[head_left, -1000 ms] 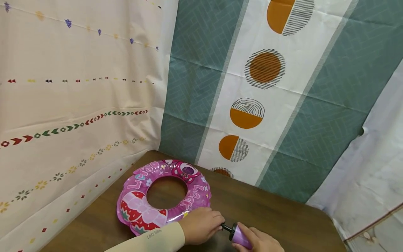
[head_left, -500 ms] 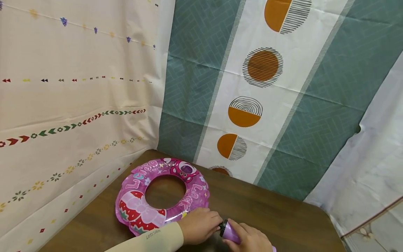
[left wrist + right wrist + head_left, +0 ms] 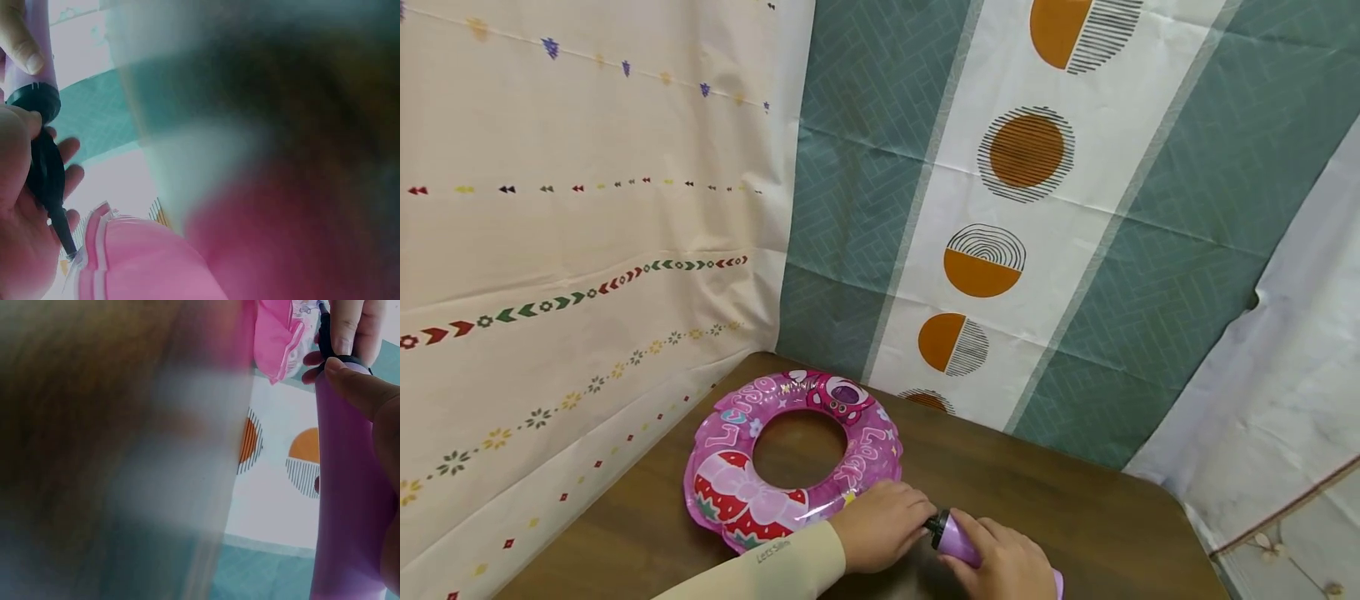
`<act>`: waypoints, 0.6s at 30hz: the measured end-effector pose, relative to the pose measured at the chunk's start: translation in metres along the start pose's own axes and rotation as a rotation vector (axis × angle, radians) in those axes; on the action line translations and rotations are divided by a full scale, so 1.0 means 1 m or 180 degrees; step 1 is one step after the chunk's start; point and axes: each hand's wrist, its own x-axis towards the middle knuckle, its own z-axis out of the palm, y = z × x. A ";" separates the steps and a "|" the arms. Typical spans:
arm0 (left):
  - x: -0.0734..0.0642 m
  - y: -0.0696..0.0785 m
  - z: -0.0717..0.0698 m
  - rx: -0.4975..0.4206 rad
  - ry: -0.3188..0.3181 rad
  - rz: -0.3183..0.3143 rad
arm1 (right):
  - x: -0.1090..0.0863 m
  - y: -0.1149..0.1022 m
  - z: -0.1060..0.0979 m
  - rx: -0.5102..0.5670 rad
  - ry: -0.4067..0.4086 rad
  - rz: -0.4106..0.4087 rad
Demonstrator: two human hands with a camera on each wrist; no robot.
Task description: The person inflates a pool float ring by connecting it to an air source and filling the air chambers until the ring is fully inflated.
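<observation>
A purple hand air pump (image 3: 957,540) lies across both hands at the front of the table. My left hand (image 3: 883,527) grips its black end (image 3: 46,169), the thumb pressed on it in the left wrist view. From there a thin black nozzle (image 3: 63,234) reaches the clear edge of a pink inflatable swim ring (image 3: 718,437); whether it sits inside a valve is unclear. My right hand (image 3: 1006,562) wraps the purple barrel, whose black collar (image 3: 350,361) meets the left fingers. The ring, printed with strawberries and lettering, lies flat with some creases along its outer seam.
A brown wooden table (image 3: 1060,508) carries the ring, with its rounded corner at the right. Patterned cloths hang behind: a cream one (image 3: 580,233) at left, a green and white one (image 3: 842,208) at the back, and a pale one (image 3: 1300,333) at right.
My right hand has pushed the purple barrel leftward, up to the left hand; the black rod visible between them one second ago is now covered. The left hand keeps its grip.
</observation>
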 end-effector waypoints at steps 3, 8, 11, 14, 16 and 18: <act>-0.002 0.000 0.001 -0.0006 -0.0001 -0.0141 | -0.003 0.000 -0.003 -0.0030 -0.0078 0.0064; -0.010 -0.007 -0.002 0.0005 0.0086 -0.0571 | -0.005 0.001 -0.008 -0.0067 -0.0163 0.0184; -0.015 -0.014 -0.004 0.0058 0.0217 -0.0868 | -0.002 0.002 -0.009 -0.0035 -0.0230 0.0304; -0.019 -0.019 -0.006 0.0110 0.0346 -0.1096 | 0.000 0.002 -0.009 -0.0007 -0.0308 0.0419; -0.021 -0.021 -0.007 0.0115 0.0411 -0.1176 | 0.001 0.002 -0.009 0.0025 -0.0361 0.0480; -0.025 -0.021 -0.007 0.0130 0.0454 -0.1218 | -0.001 0.001 -0.009 0.0043 -0.0437 0.0528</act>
